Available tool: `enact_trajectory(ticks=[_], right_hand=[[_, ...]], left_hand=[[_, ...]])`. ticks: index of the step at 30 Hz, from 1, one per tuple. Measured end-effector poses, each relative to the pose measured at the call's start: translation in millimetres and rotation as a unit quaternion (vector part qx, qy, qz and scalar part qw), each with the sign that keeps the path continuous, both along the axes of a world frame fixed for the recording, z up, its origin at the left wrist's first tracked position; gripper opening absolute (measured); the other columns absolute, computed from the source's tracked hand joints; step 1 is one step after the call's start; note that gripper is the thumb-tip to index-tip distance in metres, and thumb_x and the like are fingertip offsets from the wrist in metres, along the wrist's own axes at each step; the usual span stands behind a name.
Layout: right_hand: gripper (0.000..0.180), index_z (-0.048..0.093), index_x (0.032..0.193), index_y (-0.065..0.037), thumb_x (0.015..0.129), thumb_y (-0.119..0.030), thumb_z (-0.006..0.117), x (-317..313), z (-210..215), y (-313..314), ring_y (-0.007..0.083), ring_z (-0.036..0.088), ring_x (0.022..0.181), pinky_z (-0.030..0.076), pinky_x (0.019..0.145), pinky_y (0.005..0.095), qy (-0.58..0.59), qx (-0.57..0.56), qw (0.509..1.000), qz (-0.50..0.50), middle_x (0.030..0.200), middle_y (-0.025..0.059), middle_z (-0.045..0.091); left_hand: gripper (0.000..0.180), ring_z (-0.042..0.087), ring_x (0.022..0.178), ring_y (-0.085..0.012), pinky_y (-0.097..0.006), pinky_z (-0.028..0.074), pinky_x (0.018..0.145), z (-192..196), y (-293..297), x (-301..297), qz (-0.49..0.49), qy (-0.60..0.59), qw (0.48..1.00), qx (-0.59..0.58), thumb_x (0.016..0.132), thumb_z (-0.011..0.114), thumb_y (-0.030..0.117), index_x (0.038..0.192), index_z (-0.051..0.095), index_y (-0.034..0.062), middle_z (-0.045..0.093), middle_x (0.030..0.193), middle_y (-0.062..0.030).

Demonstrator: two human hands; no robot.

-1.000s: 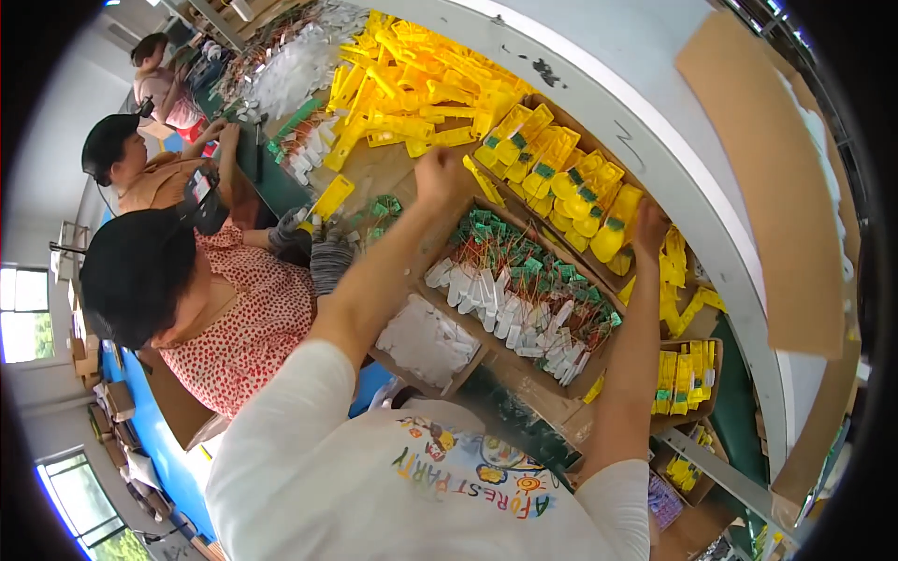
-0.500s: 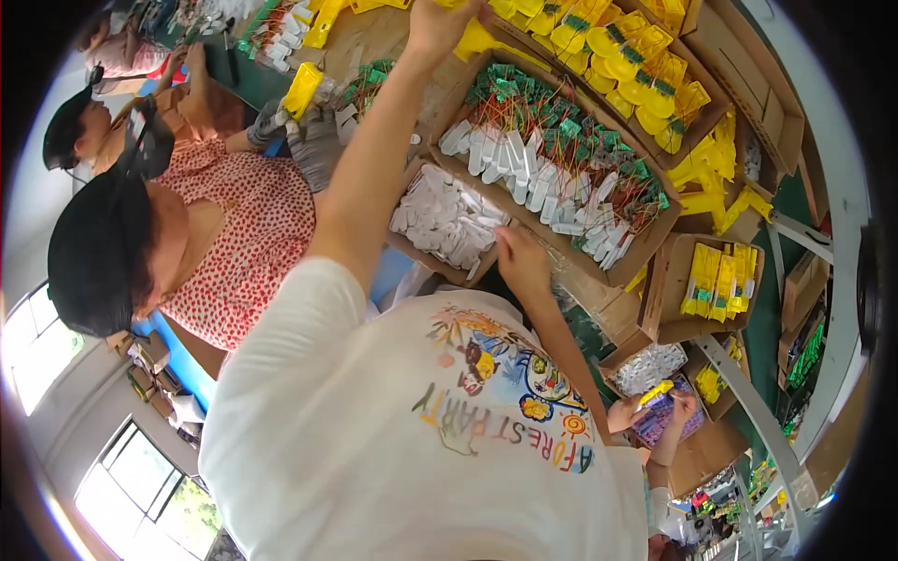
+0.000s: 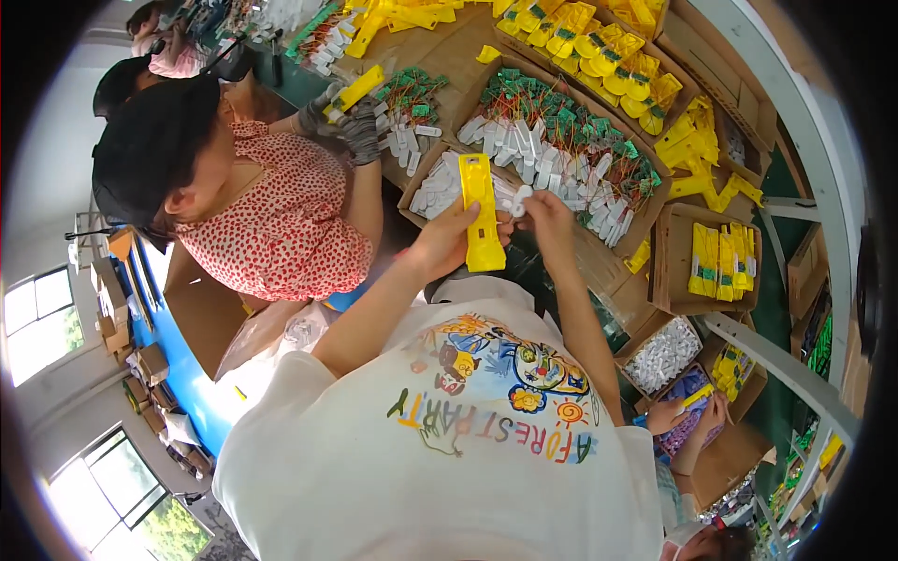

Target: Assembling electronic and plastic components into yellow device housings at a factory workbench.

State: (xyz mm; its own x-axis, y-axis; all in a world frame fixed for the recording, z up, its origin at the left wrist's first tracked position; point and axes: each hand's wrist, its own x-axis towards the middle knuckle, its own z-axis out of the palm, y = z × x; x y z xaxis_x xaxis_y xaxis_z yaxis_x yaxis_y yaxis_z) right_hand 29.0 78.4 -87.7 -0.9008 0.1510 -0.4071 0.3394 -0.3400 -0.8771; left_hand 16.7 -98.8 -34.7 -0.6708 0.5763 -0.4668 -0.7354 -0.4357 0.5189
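Observation:
My left hand (image 3: 447,240) is closed round a long yellow plastic housing (image 3: 481,220), held upright in front of my chest. Just right of it, the fingers of my right hand (image 3: 548,224) pinch a small white plastic piece (image 3: 520,196) with a rounded end. Both hands are above the near side of a cardboard box of loose white plastic parts (image 3: 436,191). Behind them, a larger carton holds rows of white parts (image 3: 533,159) wired to green circuit boards (image 3: 571,126).
On the left, a co-worker in gloves holds another yellow housing (image 3: 357,89). Yellow housings fill a far carton (image 3: 608,51) and a box at right (image 3: 720,262). A metal frame bar (image 3: 776,365) crosses the right side, near another person's hands (image 3: 687,421).
My left hand has come back from the far yellow pile with a yellow housing. My right hand has lifted from the white parts box and now pinches a white piece beside it.

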Motion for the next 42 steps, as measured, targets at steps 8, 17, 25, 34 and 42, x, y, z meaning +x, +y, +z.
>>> enact_trajectory(ticks=[8,17,25,34,42], right_hand=[[0.012,0.058,0.083,-0.001,0.084,-0.010,0.065,47.8,64.6,0.3,0.0054,0.055,0.052,0.044,0.044,0.0184,0.067,0.021,0.997,0.023,0.068,0.0018,0.060],[0.012,0.058,0.082,0.000,0.082,-0.009,0.068,56.8,67.8,15.4,0.0084,0.059,0.055,0.050,0.049,0.0211,0.056,0.012,0.998,-0.002,0.069,0.0043,0.062],[0.012,0.059,0.081,0.001,0.083,-0.008,0.066,32.7,56.1,21.1,0.0102,0.059,0.054,0.050,0.047,0.0228,0.054,0.012,0.997,0.048,0.069,0.0068,0.063],[0.009,0.059,0.090,-0.007,0.082,-0.011,0.062,-76.4,-56.6,145.2,0.0309,0.050,0.093,0.045,0.075,0.0418,0.104,0.682,0.707,-0.157,0.097,0.0105,0.053],[0.009,0.059,0.089,-0.008,0.081,-0.011,0.063,-73.4,-56.8,148.5,0.0330,0.048,0.099,0.041,0.082,0.0440,0.152,0.678,0.708,-0.127,0.100,0.0083,0.054]], left_hand=[[0.047,0.056,0.065,-0.0147,-0.028,0.049,0.064,12.2,45.1,22.1,-0.072,0.050,0.993,-0.083,0.096,0.028,0.050,0.107,0.049,0.0098,0.056,0.077,-0.0052],[0.055,0.050,0.063,-0.0111,-0.026,0.041,0.058,26.1,61.9,25.3,-0.116,0.155,0.956,-0.221,0.095,0.021,0.053,0.097,0.052,0.0071,0.053,0.073,-0.0021],[0.051,0.052,0.066,-0.0134,-0.027,0.047,0.063,-6.6,52.3,14.2,-0.147,0.178,0.952,-0.202,0.097,0.024,0.050,0.109,0.049,0.0067,0.052,0.078,-0.0040],[0.049,0.053,0.075,-0.0172,-0.034,0.047,0.071,-1.1,34.5,-16.7,-0.023,0.052,0.996,-0.075,0.099,0.026,0.043,0.126,0.042,0.0066,0.050,0.084,-0.0044],[0.037,0.054,0.071,-0.0137,-0.031,0.047,0.064,17.0,56.8,-23.7,-0.080,0.156,0.970,-0.170,0.090,0.054,0.023,0.122,0.046,0.0067,0.051,0.083,-0.0019]])
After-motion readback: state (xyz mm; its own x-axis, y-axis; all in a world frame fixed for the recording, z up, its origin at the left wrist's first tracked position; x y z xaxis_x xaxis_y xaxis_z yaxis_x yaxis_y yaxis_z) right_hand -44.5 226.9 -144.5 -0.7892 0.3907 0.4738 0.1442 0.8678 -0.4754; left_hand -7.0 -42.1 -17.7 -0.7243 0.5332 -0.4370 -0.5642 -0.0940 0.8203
